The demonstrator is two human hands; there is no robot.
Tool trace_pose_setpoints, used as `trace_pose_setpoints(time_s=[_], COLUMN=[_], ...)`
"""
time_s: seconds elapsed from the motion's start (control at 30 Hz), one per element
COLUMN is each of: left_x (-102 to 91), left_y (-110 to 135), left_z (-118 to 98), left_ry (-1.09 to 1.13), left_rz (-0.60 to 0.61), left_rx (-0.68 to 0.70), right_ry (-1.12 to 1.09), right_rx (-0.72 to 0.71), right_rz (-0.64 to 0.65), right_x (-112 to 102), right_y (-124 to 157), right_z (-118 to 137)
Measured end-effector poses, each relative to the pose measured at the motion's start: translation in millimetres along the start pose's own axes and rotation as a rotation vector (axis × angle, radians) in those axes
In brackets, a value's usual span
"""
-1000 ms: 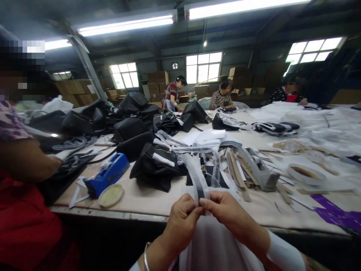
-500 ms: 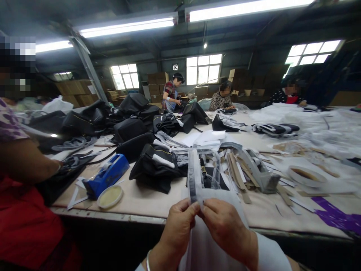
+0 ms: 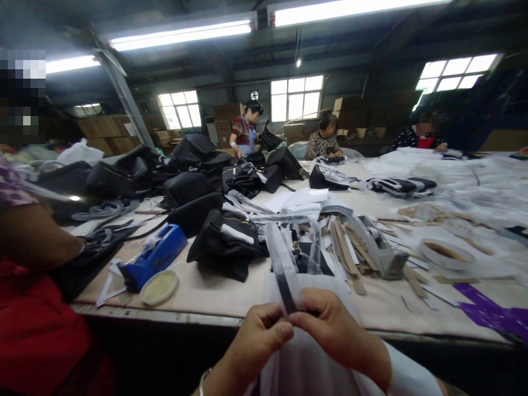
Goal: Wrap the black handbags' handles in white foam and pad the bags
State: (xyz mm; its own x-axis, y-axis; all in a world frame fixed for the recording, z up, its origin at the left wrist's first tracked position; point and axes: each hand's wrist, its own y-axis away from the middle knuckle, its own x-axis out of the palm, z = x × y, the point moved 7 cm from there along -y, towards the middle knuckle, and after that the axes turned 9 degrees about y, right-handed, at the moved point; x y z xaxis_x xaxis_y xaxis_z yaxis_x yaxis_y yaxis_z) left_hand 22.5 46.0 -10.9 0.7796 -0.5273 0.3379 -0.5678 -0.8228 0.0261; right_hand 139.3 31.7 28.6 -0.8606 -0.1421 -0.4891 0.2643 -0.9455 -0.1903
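Observation:
A black strap with translucent white wrapping around it runs up from my fingers toward the table. My left hand is closed on its lower end, thumb and fingertips pinched together. Right beside it, my right hand pinches the same strap and its wrapping from the other side. Below and behind both hands hangs a whitish translucent sheet, reaching over the table's edge. Just beyond lies a black bag with a wrapped strap loop and a metal fitting, partly hidden by the sheet.
A blue tape dispenser and a round lid are on the left. Rightward lie a grey dispenser, cardboard strips, a tape roll and purple material. A co-worker's arm is close on the left.
Both hands have come slightly lower, and the strap now tilts left at its top. More of its black shows near my fingers. Across the table, a co-worker has lifted a black bag.

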Motion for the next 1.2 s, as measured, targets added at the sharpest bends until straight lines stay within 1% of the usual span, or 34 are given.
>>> trace_pose_setpoints(time_s=[0.03, 0.07, 0.1, 0.13, 0.17, 0.2, 0.23, 0.27, 0.33, 0.4, 0.43, 0.47, 0.5, 0.53, 0.57, 0.63, 0.7, 0.73, 0.77, 0.83, 0.87, 0.9, 0.93, 0.97, 1.03, 1.07, 1.13, 1.2], left_x=[-1.8, -4.1, -6.4, -7.8, -8.5, -8.5, -8.3, -8.1, -5.8, 1.6, 5.5, 8.1, 8.5, 6.6, 2.9, -5.5, -9.0, -8.6, -7.1, -1.4, 1.7, 4.1, 5.2, 5.3, 3.6, 3.7, 7.5, 13.3], left_y=[-1.1, -2.2, -3.5, -4.8, -5.7, -6.2, -6.1, -5.2, -1.3, 5.2, 8.8, 12.0, 14.4, 15.6, 15.6, 13.3, 10.8, 9.6, 8.4, 6.3, 5.9, 6.1, 7.0, 8.3, 12.0, 14.1, 18.3, 21.9], left_z=[5.9, 10.6, 14.0, 16.4, 17.7, 17.5, 15.4, 11.4, -1.5, -14.1, -17.5, -18.6, -18.3, -16.6, -13.8, -4.6, 4.3, 6.1, 5.4, 0.7, -1.4, -2.8, -3.7, -5.0, -9.8, -12.9, -17.1, -17.8], left_ry=[0.14, 0.256, 0.343, 0.398, 0.422, 0.409, 0.36, 0.273, 0.006, -0.268, -0.371, -0.446, -0.488, -0.497, -0.467, -0.3, -0.091, -0.017, 0.027, 0.059, 0.066, 0.065, 0.05, 0.014, -0.124, -0.22, -0.428, -0.612], left_rz=[-0.008, -0.042, -0.087, -0.128, -0.16, -0.179, -0.189, -0.193, -0.173, -0.099, -0.055, -0.016, 0.007, 0.014, 0.01, -0.011, -0.048, -0.079, -0.116, -0.18, -0.204, -0.225, -0.244, -0.256, -0.249, -0.22, -0.115, -0.001], left_rx=[-0.088, -0.147, -0.177, -0.189, -0.187, -0.172, -0.143, -0.097, 0.043, 0.207, 0.271, 0.312, 0.332, 0.322, 0.283, 0.124, -0.054, -0.107, -0.124, -0.09, -0.062, -0.034, -0.005, 0.032, 0.139, 0.202, 0.309, 0.378], right_ry=[0.15, 0.292, 0.406, 0.479, 0.503, 0.476, 0.398, 0.278, -0.034, -0.346, -0.465, -0.545, -0.582, -0.577, -0.531, -0.331, -0.025, 0.143, 0.306, 0.57, 0.649, 0.682, 0.661, 0.584, 0.289, 0.097, -0.278, -0.533], right_rx=[-0.122, -0.244, -0.346, -0.409, -0.426, -0.397, -0.329, -0.231, 0.001, 0.248, 0.352, 0.428, 0.466, 0.462, 0.421, 0.257, 0.034, -0.087, -0.203, -0.374, -0.415, -0.422, -0.4, -0.351, -0.205, -0.113, 0.076, 0.236], right_rz=[-0.009, -0.024, -0.045, -0.068, -0.083, -0.081, -0.063, -0.027, 0.073, 0.137, 0.141, 0.13, 0.109, 0.094, 0.087, 0.075, 0.053, 0.028, -0.009, -0.104, -0.153, -0.18, -0.176, -0.14, -0.005, 0.083, 0.236, 0.313], right_x=[1.2, 3.1, 5.1, 5.9, 5.4, 3.7, 1.1, -0.9, -0.5, 4.9, 8.1, 10.7, 12.1, 12.8, 12.5, 9.6, 7.3, 7.4, 8.4, 11.5, 11.9, 11.4, 9.9, 7.6, 2.6, 1.6, 2.6, 6.1], right_y=[2.2, 5.2, 8.2, 10.6, 11.5, 10.9, 9.1, 6.9, 4.3, 5.3, 6.7, 7.8, 8.4, 8.3, 7.6, 6.3, 7.6, 9.6, 12.3, 18.3, 20.5, 21.5, 21.3, 20.1, 17.0, 16.2, 17.2, 19.3], right_z=[5.8, 11.3, 15.2, 16.9, 16.4, 13.8, 9.2, 3.0, -10.7, -22.7, -26.6, -28.7, -28.8, -26.6, -22.4, -10.3, 2.9, 9.0, 14.1, 19.8, 20.7, 20.2, 18.7, 15.9, 7.6, 2.4, -7.3, -15.0])
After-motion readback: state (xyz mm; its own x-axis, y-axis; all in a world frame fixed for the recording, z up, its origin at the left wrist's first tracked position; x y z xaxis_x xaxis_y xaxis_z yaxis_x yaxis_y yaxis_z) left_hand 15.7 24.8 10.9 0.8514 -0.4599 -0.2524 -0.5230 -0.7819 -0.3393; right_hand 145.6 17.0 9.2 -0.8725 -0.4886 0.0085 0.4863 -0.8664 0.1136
